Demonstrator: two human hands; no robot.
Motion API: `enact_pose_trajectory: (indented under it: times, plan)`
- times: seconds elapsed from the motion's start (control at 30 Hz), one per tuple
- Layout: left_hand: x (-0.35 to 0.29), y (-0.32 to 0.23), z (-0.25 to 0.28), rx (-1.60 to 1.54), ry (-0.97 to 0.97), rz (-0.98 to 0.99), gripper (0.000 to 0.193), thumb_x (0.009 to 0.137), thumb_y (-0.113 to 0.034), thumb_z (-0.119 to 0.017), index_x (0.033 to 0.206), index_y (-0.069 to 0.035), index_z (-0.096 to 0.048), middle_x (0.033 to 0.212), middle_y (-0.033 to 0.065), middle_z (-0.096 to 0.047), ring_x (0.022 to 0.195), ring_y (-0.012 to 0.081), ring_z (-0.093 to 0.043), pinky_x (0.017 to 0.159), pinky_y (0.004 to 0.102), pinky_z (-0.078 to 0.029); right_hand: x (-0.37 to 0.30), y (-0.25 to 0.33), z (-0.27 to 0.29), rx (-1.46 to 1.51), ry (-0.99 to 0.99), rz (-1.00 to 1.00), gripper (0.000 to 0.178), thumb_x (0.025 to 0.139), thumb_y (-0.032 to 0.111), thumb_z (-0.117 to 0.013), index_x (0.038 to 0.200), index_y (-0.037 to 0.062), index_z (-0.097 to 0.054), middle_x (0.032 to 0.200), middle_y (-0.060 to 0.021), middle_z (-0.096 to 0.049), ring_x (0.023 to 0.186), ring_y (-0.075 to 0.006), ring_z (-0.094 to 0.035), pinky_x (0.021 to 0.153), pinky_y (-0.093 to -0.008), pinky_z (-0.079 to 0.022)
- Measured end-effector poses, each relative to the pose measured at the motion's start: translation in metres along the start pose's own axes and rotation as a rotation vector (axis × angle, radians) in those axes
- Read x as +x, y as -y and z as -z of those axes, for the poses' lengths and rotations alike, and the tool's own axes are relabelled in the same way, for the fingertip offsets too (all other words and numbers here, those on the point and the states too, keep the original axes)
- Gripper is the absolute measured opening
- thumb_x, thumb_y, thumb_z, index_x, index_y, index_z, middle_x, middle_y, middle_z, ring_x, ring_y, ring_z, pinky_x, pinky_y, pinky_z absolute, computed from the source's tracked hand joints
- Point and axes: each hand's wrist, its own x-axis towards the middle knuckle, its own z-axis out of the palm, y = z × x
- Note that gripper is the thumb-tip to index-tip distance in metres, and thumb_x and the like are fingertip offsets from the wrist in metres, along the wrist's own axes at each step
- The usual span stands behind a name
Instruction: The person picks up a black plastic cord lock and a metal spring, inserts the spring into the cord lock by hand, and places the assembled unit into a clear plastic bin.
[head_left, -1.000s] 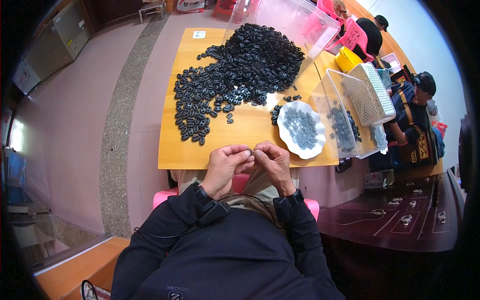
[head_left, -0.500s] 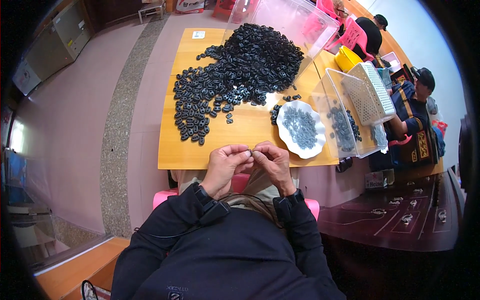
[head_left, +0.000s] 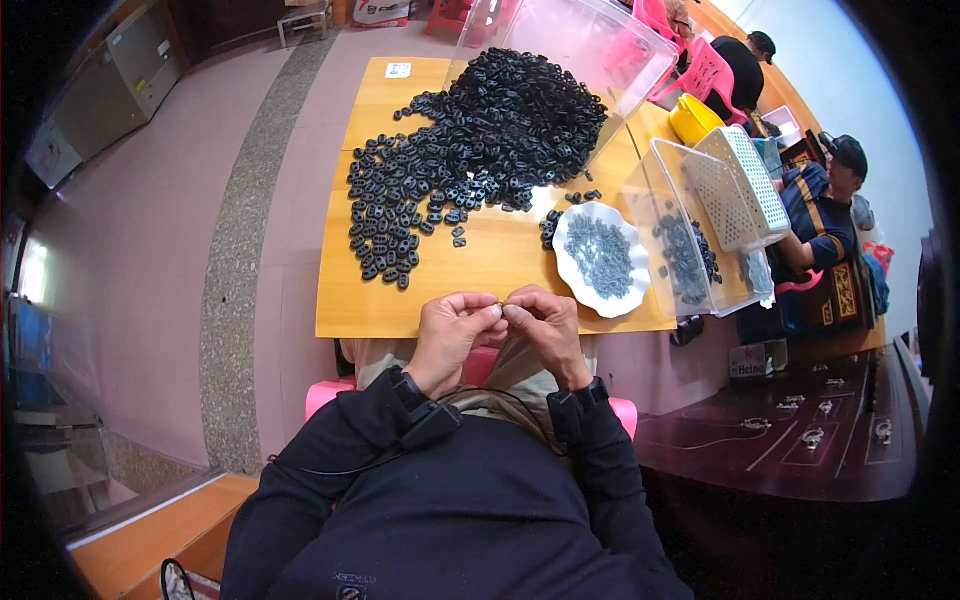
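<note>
My left hand point(head_left: 451, 335) and my right hand point(head_left: 547, 328) meet at the near edge of the wooden table point(head_left: 470, 280). Both are closed in a pinch, fingertips almost touching, around a tiny dark piece point(head_left: 502, 306) too small to name. Beyond them a big heap of black plastic two-holed pieces point(head_left: 520, 120) spreads over the table, with looser ones at its left. To the right of my right hand lies a white scalloped dish point(head_left: 572, 276) holding many small grey translucent parts point(head_left: 600, 255).
Right of the dish, a clear plastic box point(head_left: 740, 293) holds more black pieces. Beside it are a white perforated basket point(head_left: 745, 190) and a yellow bowl point(head_left: 693, 118). A large clear bin point(head_left: 640, 60) lies behind the heap. Another person point(head_left: 825, 210) sits at the right.
My fingertips have shifted very slightly around the tiny piece. The heap, the dish and the boxes stay as they were.
</note>
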Motion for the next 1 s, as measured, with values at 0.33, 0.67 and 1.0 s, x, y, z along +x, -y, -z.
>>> enact_pose_trajectory:
  times: [0.33,0.67,1.0]
  plan:
    - [0.002,0.002,-0.002,-0.029,0.004,-0.042,0.015,0.089,-0.003,-0.061,0.102,0.003,-0.058,0.088,0.0089,-0.065,0.075,0.0143,-0.066,0.072,0.0263,-0.058,0.003,-0.005,0.005,0.112,0.067,-0.123,0.009,0.088,0.005,-0.063,0.091,-0.0027,-0.067,0.086,-0.0013,-0.066,0.074,-0.0057,-0.057,0.067,-0.0201,-0.047]
    - [0.005,0.000,-0.002,-0.081,0.011,-0.055,0.014,0.089,-0.002,-0.060,0.101,0.004,-0.057,0.090,0.0118,-0.066,0.079,0.0173,-0.067,0.073,0.0267,-0.058,0.002,-0.017,0.012,0.365,0.053,-0.203,0.019,0.093,0.011,-0.060,0.105,-0.0031,-0.063,0.092,-0.0062,-0.067,0.079,-0.0117,-0.064,0.074,-0.0240,-0.054]
    - [0.005,0.001,-0.004,-0.031,-0.042,-0.067,0.018,0.089,-0.002,-0.061,0.105,0.006,-0.058,0.090,0.0125,-0.066,0.078,0.0169,-0.066,0.073,0.0271,-0.057,0.002,-0.010,0.006,0.300,0.018,-0.225,0.016,0.091,0.011,-0.062,0.101,-0.0016,-0.064,0.087,-0.0046,-0.067,0.074,-0.0090,-0.062,0.069,-0.0216,-0.052]
